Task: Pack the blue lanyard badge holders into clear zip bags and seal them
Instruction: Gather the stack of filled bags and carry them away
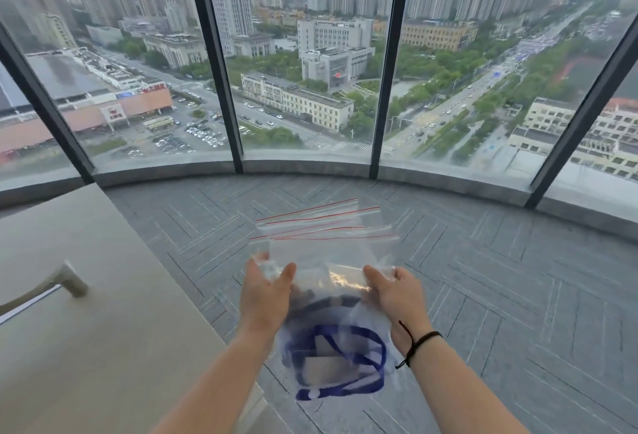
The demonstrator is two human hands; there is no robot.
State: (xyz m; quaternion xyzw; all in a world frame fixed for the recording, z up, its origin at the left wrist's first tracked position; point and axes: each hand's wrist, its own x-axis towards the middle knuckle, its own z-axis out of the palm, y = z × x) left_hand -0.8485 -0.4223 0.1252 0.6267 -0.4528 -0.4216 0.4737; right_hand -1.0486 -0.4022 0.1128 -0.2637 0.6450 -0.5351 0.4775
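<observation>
A stack of several clear zip bags with red seal lines is held up over the carpet in the middle of the head view. My left hand pinches the stack's left side, thumb on the near face. My right hand pinches its right side. Below my hands hangs a bag holding blue lanyard badge holders; the lanyards show as coiled blue ribbon around pale card sleeves. Which bag in the stack holds them I cannot tell. The zip ends point away from me.
A beige table fills the left side, with a metal handle-like fitting on it. Grey patterned carpet spreads ahead and right. A curved window wall with dark mullions closes the far side.
</observation>
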